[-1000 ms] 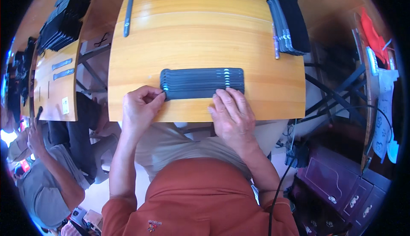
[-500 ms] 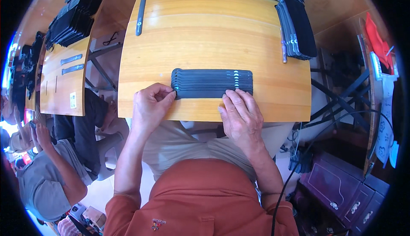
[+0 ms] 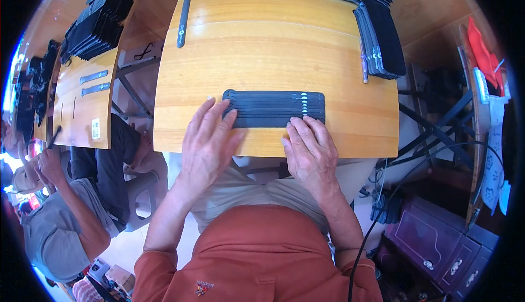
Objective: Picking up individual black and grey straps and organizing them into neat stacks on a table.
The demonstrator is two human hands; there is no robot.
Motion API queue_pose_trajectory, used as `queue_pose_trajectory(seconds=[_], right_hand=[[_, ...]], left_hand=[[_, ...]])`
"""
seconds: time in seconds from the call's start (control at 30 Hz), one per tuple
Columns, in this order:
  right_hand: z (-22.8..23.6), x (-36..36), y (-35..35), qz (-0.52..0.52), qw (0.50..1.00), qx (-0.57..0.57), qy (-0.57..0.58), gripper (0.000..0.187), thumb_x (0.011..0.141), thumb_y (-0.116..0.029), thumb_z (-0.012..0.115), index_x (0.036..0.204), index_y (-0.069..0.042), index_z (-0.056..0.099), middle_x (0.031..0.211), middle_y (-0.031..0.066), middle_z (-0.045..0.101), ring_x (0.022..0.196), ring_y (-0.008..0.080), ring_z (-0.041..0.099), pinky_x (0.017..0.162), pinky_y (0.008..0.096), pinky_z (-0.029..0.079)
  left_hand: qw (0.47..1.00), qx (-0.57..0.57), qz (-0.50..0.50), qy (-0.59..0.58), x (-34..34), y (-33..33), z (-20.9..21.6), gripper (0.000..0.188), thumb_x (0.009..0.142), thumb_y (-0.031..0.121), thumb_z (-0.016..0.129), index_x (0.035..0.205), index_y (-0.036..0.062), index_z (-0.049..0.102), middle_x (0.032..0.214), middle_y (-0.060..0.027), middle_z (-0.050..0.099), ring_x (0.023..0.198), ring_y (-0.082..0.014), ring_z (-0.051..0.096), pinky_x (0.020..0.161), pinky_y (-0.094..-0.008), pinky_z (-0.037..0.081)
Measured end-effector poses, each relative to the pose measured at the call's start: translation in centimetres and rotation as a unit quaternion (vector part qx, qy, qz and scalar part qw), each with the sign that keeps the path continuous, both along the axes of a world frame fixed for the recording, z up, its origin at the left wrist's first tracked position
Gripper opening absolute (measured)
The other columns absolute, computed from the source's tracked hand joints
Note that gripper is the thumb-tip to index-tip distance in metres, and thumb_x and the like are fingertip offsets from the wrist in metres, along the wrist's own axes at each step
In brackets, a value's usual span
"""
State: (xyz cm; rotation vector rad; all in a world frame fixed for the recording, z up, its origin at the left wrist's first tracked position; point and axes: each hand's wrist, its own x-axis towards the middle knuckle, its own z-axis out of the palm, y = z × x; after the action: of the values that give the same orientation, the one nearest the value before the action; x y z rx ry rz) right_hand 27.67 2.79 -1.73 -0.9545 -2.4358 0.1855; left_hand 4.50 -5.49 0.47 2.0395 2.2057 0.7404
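Observation:
A row of dark grey straps (image 3: 268, 107) with small white marks near its right end lies overlapped at the near part of the wooden table (image 3: 246, 56). My left hand (image 3: 206, 147) is open, its fingers spread over the left end of the straps and the fingertips on them. My right hand (image 3: 311, 151) rests with its extended fingertips on the near right edge of the row, the thumb apart; nothing is gripped in it. A single grey strap (image 3: 185, 20) lies by itself at the table's far left.
Bundled dark straps (image 3: 383, 39) are piled at the far right, with a pen (image 3: 364, 64) beside them. To the left, a co-worker (image 3: 65, 220) sits at another table (image 3: 82, 121) holding strap piles (image 3: 101, 23). A black cable (image 3: 377, 220) curves across the right side.
My left hand has let go of its pinch at the row's near left corner, and its fingers have spread upward over the strap ends. My right hand stays in place.

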Motion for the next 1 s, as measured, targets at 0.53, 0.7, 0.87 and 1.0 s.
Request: queue_pose_trajectory(seconds=[0.53,0.7,0.87,1.0], right_hand=[[-0.1,-2.4,-0.3,0.064,0.992,-0.081,-0.074,0.062,0.093,-0.032,0.075,0.145,-0.002,0.058,0.157,0.0152,0.052,0.152,0.0361,0.041,0.125,0.0520,0.032],[0.0,3.1,0.6,-0.017,0.992,-0.062,-0.108,0.067,0.092,-0.033,0.076,0.147,0.000,0.056,0.158,0.0177,0.051,0.151,0.0373,0.042,0.124,0.0532,0.032],[0.0,3.5,0.7,-0.022,0.991,-0.070,-0.111,0.068,0.092,-0.030,0.077,0.148,0.001,0.055,0.157,0.0188,0.052,0.150,0.0390,0.043,0.124,0.0539,0.033],[0.1,3.4,0.6,-0.021,0.993,-0.063,-0.099,0.066,0.092,-0.030,0.076,0.148,0.001,0.056,0.158,0.0181,0.052,0.149,0.0390,0.044,0.123,0.0540,0.033]], left_hand=[[0.982,-0.104,-0.085,0.129,-0.2,-1.2,-1.5,0.076,0.097,0.053,0.064,0.150,0.0009,0.054,0.165,-0.0149,0.044,0.156,-0.0310,0.037,0.128,-0.0555,0.021],[0.972,-0.126,-0.152,0.124,-2.8,-1.6,-1.1,0.075,0.099,0.056,0.059,0.153,0.0052,0.053,0.164,-0.0121,0.046,0.157,-0.0288,0.035,0.130,-0.0527,0.017],[0.965,-0.115,-0.191,0.141,-6.5,-2.0,-0.5,0.068,0.100,0.052,0.061,0.151,0.0061,0.056,0.163,-0.0114,0.047,0.154,-0.0294,0.040,0.128,-0.0527,0.025],[0.993,-0.044,-0.112,0.010,-10.1,0.7,-1.3,0.056,0.101,0.042,0.065,0.139,0.0006,0.064,0.152,-0.0194,0.057,0.142,-0.0347,0.054,0.121,-0.0493,0.039]])
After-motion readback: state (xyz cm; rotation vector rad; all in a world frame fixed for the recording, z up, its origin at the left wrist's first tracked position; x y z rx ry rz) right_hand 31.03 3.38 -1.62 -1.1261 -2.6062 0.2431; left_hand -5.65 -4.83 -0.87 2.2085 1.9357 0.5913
